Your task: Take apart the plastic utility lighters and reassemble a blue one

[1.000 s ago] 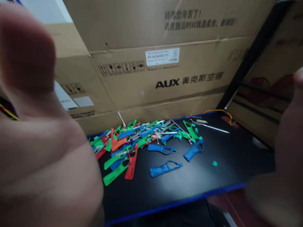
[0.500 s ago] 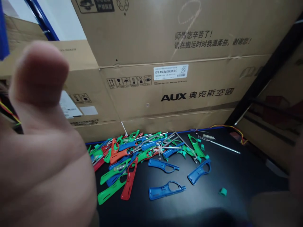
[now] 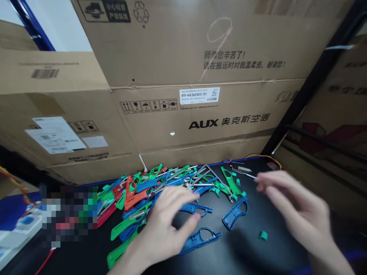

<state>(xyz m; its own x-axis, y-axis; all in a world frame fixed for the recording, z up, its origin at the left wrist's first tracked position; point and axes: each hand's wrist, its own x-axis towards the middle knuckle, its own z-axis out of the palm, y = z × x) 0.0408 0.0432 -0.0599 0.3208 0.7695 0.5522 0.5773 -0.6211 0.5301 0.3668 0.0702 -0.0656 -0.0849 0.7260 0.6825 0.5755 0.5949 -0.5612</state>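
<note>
My left hand [image 3: 166, 225] hovers over the blue plastic lighter casing halves, thumb and fingers apart with nothing between them. Below its thumb lies one blue casing half [image 3: 200, 240], and another [image 3: 197, 208] shows just beyond the fingertips. At the right, the fingers of my right hand [image 3: 292, 202] are pinched around the near end of a thin metal tube [image 3: 251, 176]; most of the tube is covered by the fingers. A third blue casing half [image 3: 236, 214] lies between the hands. A small green cap [image 3: 263, 235] sits below my right hand.
A heap of green, red and blue casings [image 3: 143, 187] with metal rods lies along the back edge. Behind it stands a large cardboard box [image 3: 160, 122], with a smaller carton [image 3: 57, 103] at left. A black post [image 3: 309, 76] rises at right. Part of the left side is pixelated.
My left hand has moved from close to the camera down over the casings. My right hand has come in from the lower right and taken hold of the metal tube. The view has shifted.
</note>
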